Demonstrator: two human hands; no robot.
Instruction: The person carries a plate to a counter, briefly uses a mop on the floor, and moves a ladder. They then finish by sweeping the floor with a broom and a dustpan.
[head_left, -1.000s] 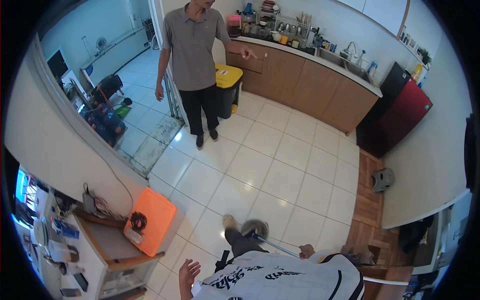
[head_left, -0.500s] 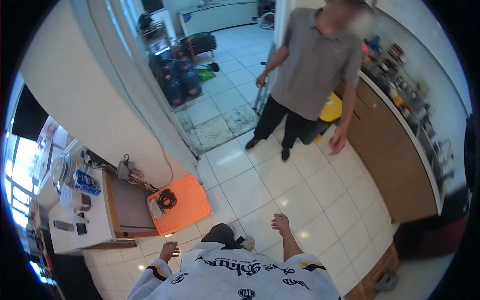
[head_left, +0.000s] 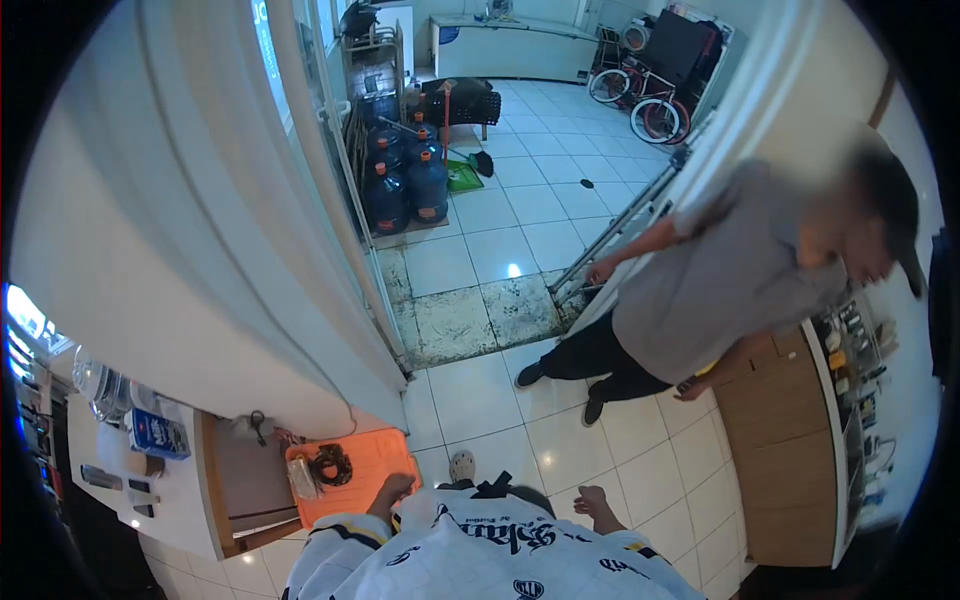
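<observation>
My left hand (head_left: 394, 489) hangs low beside my shirt, over the edge of an orange plastic lid or tray (head_left: 376, 462). Its fingers are loosely bent, and nothing shows in them. Down on my other side, my right hand (head_left: 594, 502) hangs above the floor tiles with its fingers a little apart, holding nothing. On the orange piece lie a dark coil (head_left: 330, 464) and a clear plastic bag (head_left: 303, 478). One of my shoes (head_left: 462, 465) shows ahead of my shirt (head_left: 480, 545).
A person in a grey shirt (head_left: 700, 280) stands at the right of the doorway, one hand at a metal rail (head_left: 625, 225). Beyond the stained threshold (head_left: 455, 325) are water jugs (head_left: 428, 187), a green dustpan (head_left: 464, 177) and a bicycle (head_left: 640, 100). A white table (head_left: 185, 500) stands left, a wooden cabinet (head_left: 785, 440) right.
My view has moved nearer the doorway and shows more of the room beyond. The other person now appears farther right, leaning. My left hand has come over beside the orange piece.
</observation>
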